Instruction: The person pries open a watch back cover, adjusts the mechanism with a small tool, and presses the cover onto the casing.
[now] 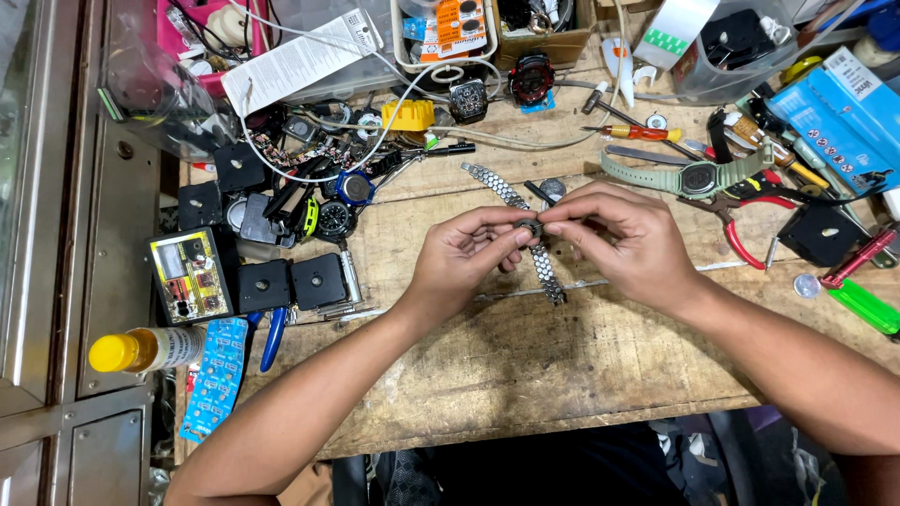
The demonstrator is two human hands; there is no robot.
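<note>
Both hands meet over the middle of the wooden counter (525, 375), pinching a small wristwatch (531, 228) between them: the left hand (464, 255) has thumb and fingertips closed on one side of the watch case, the right hand (619, 239) is closed on the other side. The watch's metal link bracelet (548, 274) hangs down from the case between the hands and its tail lies on the counter just below them; the other half of the band runs up and away past the fingertips. Just beyond the right hand there's an olive green digital watch (698, 176) lying flat, with red-handled pliers (741, 234) right beside the right wrist's outer side. Off past the left hand sits a pile of black watches and black square blocks (319, 279), plus a small tester box (190, 276). Further out on that side, a yellow-capped bottle (141, 349) lies on its side near a blue blister strip (216, 375). Can't tell what the fingertips are actually doing to the case, it's too small.
</note>
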